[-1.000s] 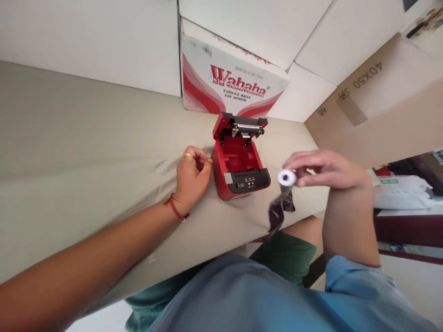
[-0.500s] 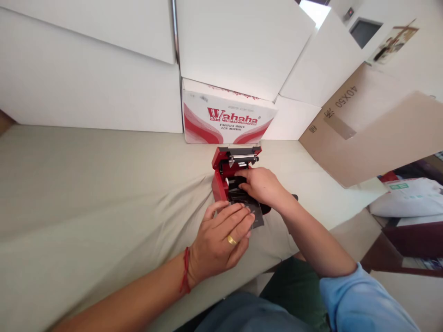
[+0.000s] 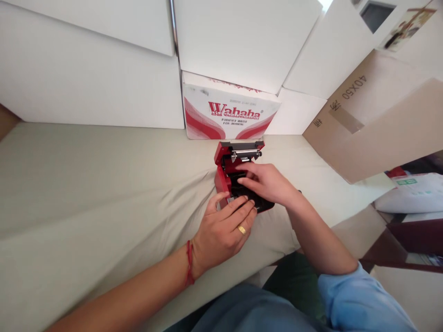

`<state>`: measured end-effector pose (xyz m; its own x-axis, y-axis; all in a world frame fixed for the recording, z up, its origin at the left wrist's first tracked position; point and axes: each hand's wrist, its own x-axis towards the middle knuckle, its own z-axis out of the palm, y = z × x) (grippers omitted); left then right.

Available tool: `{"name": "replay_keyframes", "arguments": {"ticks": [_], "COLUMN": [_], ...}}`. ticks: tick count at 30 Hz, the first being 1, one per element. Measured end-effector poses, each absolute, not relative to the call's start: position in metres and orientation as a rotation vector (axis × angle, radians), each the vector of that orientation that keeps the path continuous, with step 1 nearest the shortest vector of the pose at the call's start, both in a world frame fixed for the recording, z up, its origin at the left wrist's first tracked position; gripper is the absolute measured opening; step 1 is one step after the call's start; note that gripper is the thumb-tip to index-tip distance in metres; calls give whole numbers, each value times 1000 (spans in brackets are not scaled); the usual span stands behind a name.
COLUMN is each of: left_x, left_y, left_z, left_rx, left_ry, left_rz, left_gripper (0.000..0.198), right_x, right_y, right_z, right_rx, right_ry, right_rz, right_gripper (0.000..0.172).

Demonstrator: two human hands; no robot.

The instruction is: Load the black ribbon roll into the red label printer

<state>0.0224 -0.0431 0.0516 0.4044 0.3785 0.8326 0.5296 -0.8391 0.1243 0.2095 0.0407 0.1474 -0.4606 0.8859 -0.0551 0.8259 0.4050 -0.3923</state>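
Observation:
A small red and black machine that looks like a label printer (image 3: 221,179) stands on the cloth with its lid (image 3: 238,148) tipped up. A metal-and-black roller (image 3: 245,154) shows under the lid. My left hand (image 3: 226,228), with a gold ring and a red wrist cord, lies across the machine's front edge, fingers stretched out. From the right, my right hand (image 3: 268,182) reaches into the dark interior, thumb and forefinger apart. Nothing shows between them, and its other fingers are partly hidden. My hands cover part of the black inside.
Behind the machine is a white and red Wahaha water carton (image 3: 231,113), against white panels (image 3: 93,78). A brown cardboard box (image 3: 377,124) leans at the right. Pale cloth (image 3: 104,184) covers the surface. A white bag (image 3: 415,196) lies at far right.
The dark glossy film that stuck out under my left hand is no longer visible, nor is the roll's white end. My right thumb and forefinger have spread apart. The view has shifted slightly.

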Motion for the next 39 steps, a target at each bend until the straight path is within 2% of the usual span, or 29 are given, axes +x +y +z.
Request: {"name": "replay_keyframes", "arguments": {"ticks": [2, 4, 7, 10, 13, 16, 23, 29, 33, 36, 39], "left_x": [23, 23, 23, 21, 18, 17, 15, 14, 15, 16, 15], "left_y": [-43, -43, -44, -44, -42, -40, -40, -43, -44, -44, -43], "left_z": [50, 48, 44, 41, 38, 36, 37, 41, 41, 41, 41], "left_rx": [-2497, -2509, -2526, -2430, -2372, -2398, -2392, -2424, -2411, -2410, -2407], "left_ry": [-823, -823, -849, -963, -1011, -997, -946, -946, -933, -935, -942], "left_rz": [-1425, -1452, -1543, -1637, -1595, -1560, -1591, -1463, -1457, -1450, -1437], "left_gripper": [24, 27, 40, 42, 31, 27, 42, 30, 24, 22, 22], "right_x": [232, 251, 269, 276, 281, 286, 290, 281, 267, 251, 238], "right_y": [18, -8, -41, -57, -58, -52, -44, -25, 27, 74, 96], "right_z": [144, 138, 122, 104, 91, 88, 94, 118, 130, 132, 132], "right_rx": [-1259, -1054, -926, -936, -918, -874, -853, -943, -1160, -1223, -1213], "right_ry": [-2336, -2320, -2392, -2428, -2424, -2390, -2353, -2236, -1977, -1943, -1975], "right_rz": [578, 481, 351, 246, 214, 231, 297, 396, 229, 356, 531], "right_gripper": [27, 24, 37, 51, 53, 51, 40, 34, 46, 66, 69]}}
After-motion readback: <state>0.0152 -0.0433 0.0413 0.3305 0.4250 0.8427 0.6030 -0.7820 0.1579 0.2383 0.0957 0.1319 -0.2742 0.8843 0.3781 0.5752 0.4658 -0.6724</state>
